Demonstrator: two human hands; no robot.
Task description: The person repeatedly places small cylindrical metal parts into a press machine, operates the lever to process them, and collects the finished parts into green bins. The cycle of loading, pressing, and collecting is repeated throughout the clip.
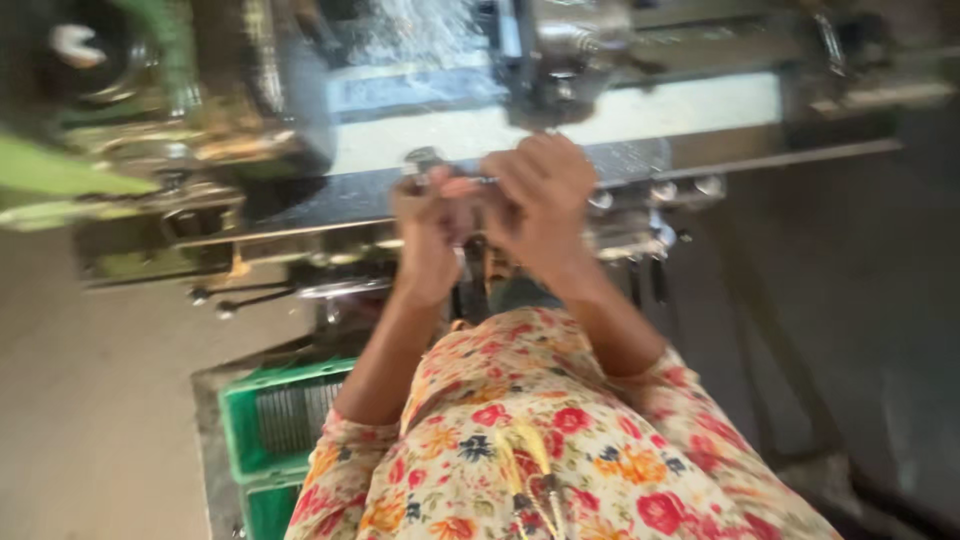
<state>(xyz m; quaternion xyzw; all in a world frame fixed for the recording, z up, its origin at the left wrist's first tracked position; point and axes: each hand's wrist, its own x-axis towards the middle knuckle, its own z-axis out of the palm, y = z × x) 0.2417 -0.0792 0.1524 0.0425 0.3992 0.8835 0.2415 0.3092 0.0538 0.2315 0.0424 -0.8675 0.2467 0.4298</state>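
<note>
At the front edge of the machine table [300, 205], I see my two hands brought together on a small metal part [428, 160]. My left hand [425, 235] is curled around its lower portion; my right hand [540, 195] is closed over the end nearest it, fingers folded down. Both hands are clamped on the same piece, touching one another at the knuckles.

The part shows only as a short grey knob and shaft poking out above the left hand; the frame is blurred, so I cannot tell its full shape. Judged from its shine and colour, it is steel: stiff, dense for its bulk, not fragile, possibly oily and therefore slippery. A grip around the shaft, not the rounded knob, looks the surer hold.

The part sits between the hands, just in front of the machine head [560, 60], above the table's edge. A green crate [250, 420] stands on the floor below, beside my left elbow.
</note>
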